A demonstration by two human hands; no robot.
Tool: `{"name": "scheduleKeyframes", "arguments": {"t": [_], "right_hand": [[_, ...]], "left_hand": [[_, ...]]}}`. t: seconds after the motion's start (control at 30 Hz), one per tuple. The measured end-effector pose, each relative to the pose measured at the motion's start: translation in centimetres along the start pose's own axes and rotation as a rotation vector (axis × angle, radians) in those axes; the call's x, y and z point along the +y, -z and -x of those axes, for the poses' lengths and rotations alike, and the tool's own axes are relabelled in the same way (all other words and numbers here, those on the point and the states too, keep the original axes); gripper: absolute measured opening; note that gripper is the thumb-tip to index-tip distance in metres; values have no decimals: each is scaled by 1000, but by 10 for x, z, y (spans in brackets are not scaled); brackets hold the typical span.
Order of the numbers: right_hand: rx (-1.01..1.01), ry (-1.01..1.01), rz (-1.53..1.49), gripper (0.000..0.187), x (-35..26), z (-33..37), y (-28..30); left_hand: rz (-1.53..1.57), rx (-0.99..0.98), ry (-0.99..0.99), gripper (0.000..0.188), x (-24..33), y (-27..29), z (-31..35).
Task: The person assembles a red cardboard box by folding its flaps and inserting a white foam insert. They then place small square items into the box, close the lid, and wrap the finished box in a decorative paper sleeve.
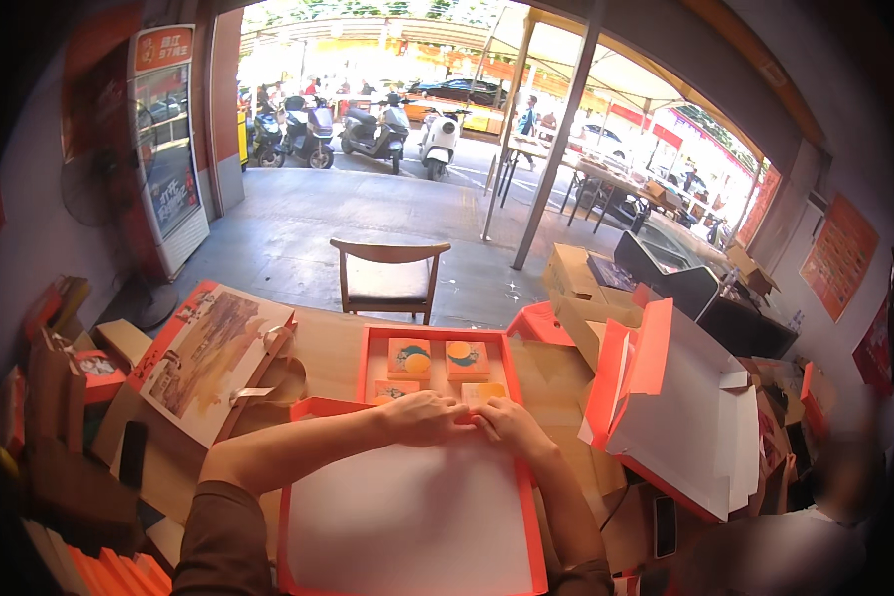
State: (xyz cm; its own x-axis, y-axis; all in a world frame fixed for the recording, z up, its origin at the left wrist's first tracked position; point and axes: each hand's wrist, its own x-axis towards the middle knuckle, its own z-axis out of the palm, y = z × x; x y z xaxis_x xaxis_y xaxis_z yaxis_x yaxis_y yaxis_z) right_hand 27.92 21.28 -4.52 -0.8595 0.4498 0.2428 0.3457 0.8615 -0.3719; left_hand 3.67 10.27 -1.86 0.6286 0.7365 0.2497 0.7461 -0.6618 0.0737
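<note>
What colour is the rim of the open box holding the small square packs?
The rim is orange-red, best seen in the head view.

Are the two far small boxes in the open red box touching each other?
Apart. The head view shows a clear gap between the far left small box and the far right small box.

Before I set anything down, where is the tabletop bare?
Bare tabletop shows in two strips: between the red tray and the red-and-white carton, and between that tray and the picture-covered box. The near middle is crowded: white panel, left hand, right hand. Boxes also pile up at far left.
</note>
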Motion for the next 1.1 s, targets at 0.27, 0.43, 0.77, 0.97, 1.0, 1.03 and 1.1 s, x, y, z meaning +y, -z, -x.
{"name": "scheduleKeyframes", "arguments": {"t": [0.27,0.43,0.77,0.97,1.0,1.03,1.1], "right_hand": [[95,-54,52,19,-24,26,9],[61,-91,54,19,-33,34,20],[47,-229,54,33,-44,66,39],[16,-259,89,28,-39,73,35],[13,-267,92,27,-43,72,37],[10,-274,95,26,-45,70,37],[99,-196,50,26,-47,69,34]], "left_hand": [[142,455,631,31,-3,130,145],[323,244,999,66,33,95,184],[697,357,963,60,6,61,163],[641,169,858,54,-20,52,151],[580,210,796,52,-23,50,149],[519,250,736,51,-25,48,145],[407,295,672,48,-26,46,141]]}}
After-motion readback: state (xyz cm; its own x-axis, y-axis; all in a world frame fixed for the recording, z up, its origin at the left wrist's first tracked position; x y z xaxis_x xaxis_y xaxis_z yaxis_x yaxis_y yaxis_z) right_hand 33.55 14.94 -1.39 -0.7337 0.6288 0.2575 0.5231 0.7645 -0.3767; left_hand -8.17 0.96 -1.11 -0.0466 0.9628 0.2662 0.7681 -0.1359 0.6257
